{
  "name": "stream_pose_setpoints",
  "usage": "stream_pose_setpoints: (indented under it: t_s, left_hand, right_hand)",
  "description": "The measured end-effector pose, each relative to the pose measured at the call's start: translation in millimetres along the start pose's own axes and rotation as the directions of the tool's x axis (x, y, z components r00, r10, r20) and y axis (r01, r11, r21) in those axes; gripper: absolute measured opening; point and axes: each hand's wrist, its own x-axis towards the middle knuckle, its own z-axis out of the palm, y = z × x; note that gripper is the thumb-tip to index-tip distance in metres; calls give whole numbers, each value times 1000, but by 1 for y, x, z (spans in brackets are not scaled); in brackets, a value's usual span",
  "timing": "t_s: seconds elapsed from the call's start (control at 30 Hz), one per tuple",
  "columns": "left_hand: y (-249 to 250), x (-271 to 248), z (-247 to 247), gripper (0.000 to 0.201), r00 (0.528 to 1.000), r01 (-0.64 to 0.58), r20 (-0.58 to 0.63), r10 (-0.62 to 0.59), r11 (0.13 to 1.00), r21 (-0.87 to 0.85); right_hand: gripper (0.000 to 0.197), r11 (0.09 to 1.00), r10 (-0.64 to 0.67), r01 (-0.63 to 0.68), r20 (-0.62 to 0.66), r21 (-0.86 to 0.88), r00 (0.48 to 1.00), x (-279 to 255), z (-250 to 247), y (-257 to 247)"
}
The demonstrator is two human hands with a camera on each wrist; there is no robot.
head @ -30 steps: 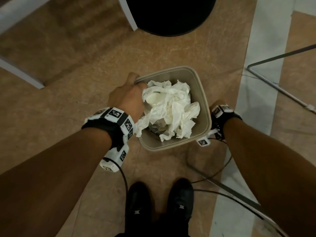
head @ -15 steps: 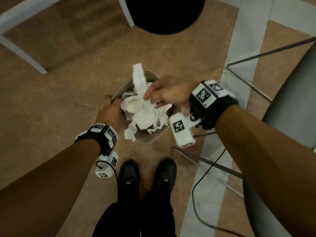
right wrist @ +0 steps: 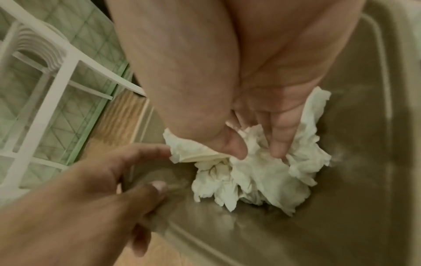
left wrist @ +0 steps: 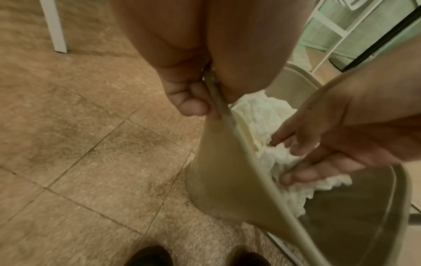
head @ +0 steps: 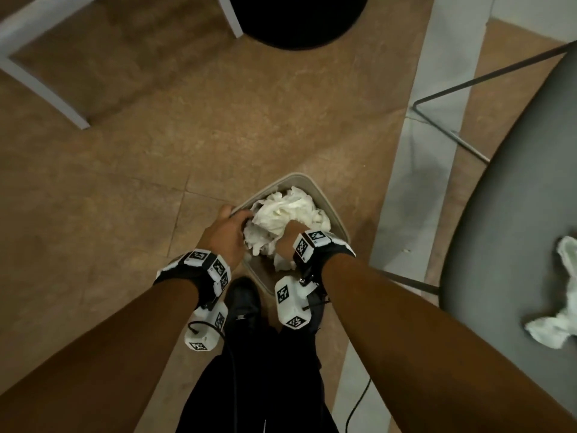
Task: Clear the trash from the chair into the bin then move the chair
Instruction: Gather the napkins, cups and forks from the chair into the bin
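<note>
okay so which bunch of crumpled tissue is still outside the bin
The crumpled tissue lying on the grey chair seat, at the right of the head view. The other wad of tissue sits inside the beige bin, under the right hand.

Tan tiled floor [head: 187,145] bears the bin [head: 335,214].

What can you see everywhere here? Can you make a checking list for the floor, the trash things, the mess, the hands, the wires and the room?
Surface: brown tiled floor.
Job's things: beige bin stuffed with white tissues; crumpled tissue on the grey chair.
Clutter: nothing seen.
Hands: left hand grips the bin's rim; right hand presses the tissues down.
Cables: black cable on the floor.
Surroundings: white frame legs, black round base.
</note>
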Motion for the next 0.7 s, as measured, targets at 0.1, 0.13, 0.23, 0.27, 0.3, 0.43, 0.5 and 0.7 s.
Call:
stream_pose_setpoints:
  t_s: [0.1,0.13,0.23,0.27,0.3,0.43,0.5,0.7]
  left_hand:
    - [6,-3,-6,43,998,8,65,-14,997,80]
    - [12,-5,-12,40,996,18,79,-28,992,123]
    - [34,-8,-36,35,995,75,50,-92,959,272]
    - [43,-11,-46,35,995,76,37,-91,952,296]
    - [57,-15,-57,38,996,66,29,-79,948,310]
    - [110,-32,-89,46,999,-31,41,19,946,323]
    - [144,-42,-99,48,991,-128,72,110,934,335]
    - [240,-74,-89,54,901,-433,170,400,856,280]
  right_hand:
    - [60,989,45,-40,-32,146,998,-16,10,-2]
    - [65,976,83,-67,-66,207,994,-27,10,-5]
    - [69,943,74,-19,-152,333,986,-61,1,-12]
    - [63,930,54,20,-189,368,980,-73,-5,-14]
    - [58,903,60,40,-219,427,974,-88,-12,-15]
    - [37,876,65,146,-412,461,909,-140,-48,-16]
    - [27,877,57,200,-506,437,860,-172,-72,-2]
    - [29,795,327,176,-654,580,682,-237,-115,98]
